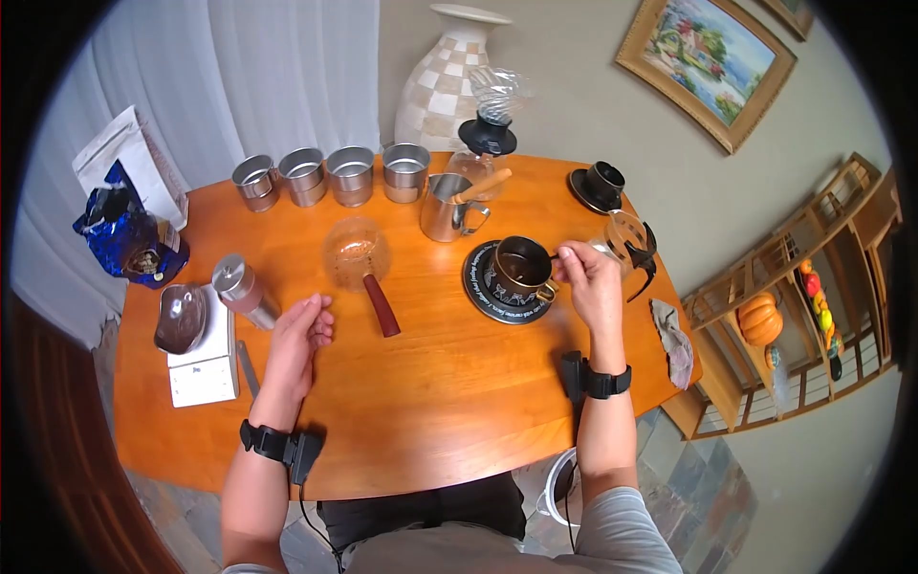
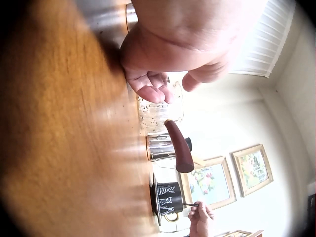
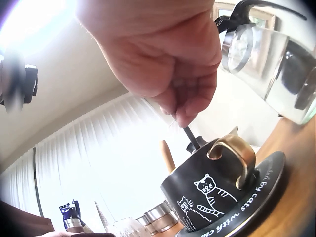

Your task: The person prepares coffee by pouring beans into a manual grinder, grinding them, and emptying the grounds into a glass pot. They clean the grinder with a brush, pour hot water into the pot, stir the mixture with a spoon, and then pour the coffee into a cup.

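Observation:
Between thumb and fingertips my right hand pinches a thin dark handle. Its lower end is hidden inside a black cup with white cat drawings and a gold handle. That cup holds dark liquid in the head view and stands on a black saucer with white lettering. My left hand rests at the table, fingers loosely bent and holding nothing. To its right sits a clear glass pot with a dark-red handle; a metal cylinder is just left of it.
Metal cups line the back, near a steel pitcher and a glass dripper. A glass server stands right, close to my right hand. Far left are a white scale, a dark bowl and bags. A cloth lies right.

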{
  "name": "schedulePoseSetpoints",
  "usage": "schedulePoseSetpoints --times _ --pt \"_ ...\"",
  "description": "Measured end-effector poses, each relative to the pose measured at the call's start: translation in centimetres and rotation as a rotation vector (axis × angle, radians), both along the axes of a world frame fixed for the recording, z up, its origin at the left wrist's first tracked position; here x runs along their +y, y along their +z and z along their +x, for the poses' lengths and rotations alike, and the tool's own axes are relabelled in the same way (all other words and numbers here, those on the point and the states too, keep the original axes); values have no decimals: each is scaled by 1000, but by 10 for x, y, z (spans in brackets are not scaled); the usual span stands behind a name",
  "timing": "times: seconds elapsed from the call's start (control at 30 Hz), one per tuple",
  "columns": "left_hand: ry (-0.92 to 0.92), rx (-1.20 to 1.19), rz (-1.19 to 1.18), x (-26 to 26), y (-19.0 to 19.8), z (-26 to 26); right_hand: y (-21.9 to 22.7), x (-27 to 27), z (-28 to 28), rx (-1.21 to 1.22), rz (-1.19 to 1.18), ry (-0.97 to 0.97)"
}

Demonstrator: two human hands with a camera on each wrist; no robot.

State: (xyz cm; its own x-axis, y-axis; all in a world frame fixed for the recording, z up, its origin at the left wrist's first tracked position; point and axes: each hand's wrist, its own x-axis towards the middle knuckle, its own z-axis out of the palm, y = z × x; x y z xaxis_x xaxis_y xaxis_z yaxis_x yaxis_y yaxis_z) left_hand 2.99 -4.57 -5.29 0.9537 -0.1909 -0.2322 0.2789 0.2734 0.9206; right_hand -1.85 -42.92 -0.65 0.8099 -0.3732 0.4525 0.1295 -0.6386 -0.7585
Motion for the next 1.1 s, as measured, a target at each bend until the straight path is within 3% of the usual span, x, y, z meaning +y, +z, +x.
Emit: schedulePoseSetpoints --times 0.07,0.23,0.43,0.63,0.7,0.9,1.1 --pt "-5 -5 10 1 -2 1 -1 5 1 -29 57 76" --pt "7 -9 2 1 -4 1 5 0 -2 -1 -32 -6" --pt "21 -8 7 -2 0 0 -1 7 1 -7 112 104" --pt "14 -17 -7 -1 1 0 5 2 -2 40 -37 -16" --pt "6 -5 -16 0 1 0 1 5 0 12 83 82" --pt "9 -6 -16 0 -4 1 1 0 0 15 20 -12" --pt "-6 -12 -11 0 -1 1 -2 5 1 -3 137 99"
